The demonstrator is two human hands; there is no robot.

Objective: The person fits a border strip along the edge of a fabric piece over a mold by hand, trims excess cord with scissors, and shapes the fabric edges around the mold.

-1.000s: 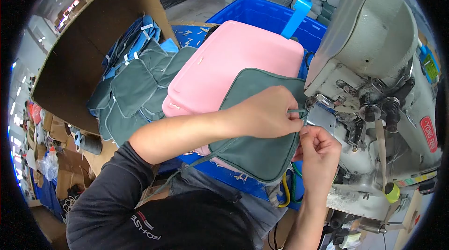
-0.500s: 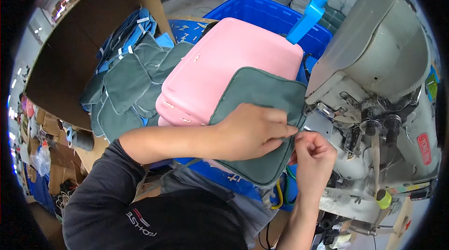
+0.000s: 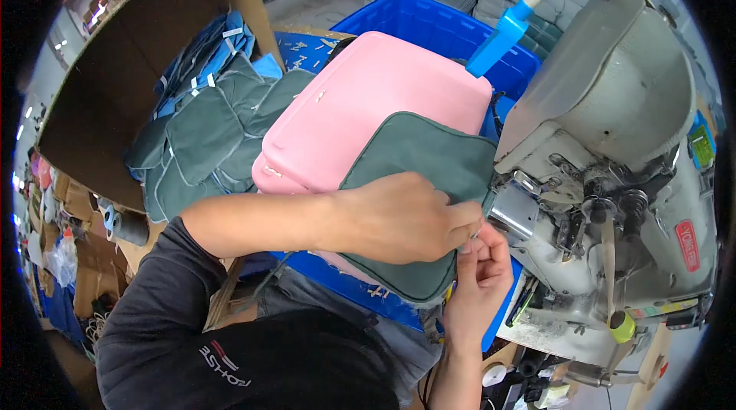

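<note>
Pinching green panel (image 3: pixel 420 155) at edge | left fingers (image 3: pixel 463 215), right fingers (image 3: pixel 493 244) | sewing machine (image 3: pixel 613 115) near

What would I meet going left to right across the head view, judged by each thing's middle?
Gray thread spool → heap of green fabric pieces → pink piece → green panel → right hand → sewing machine.

Head view, close above, facing forward and down.
</note>
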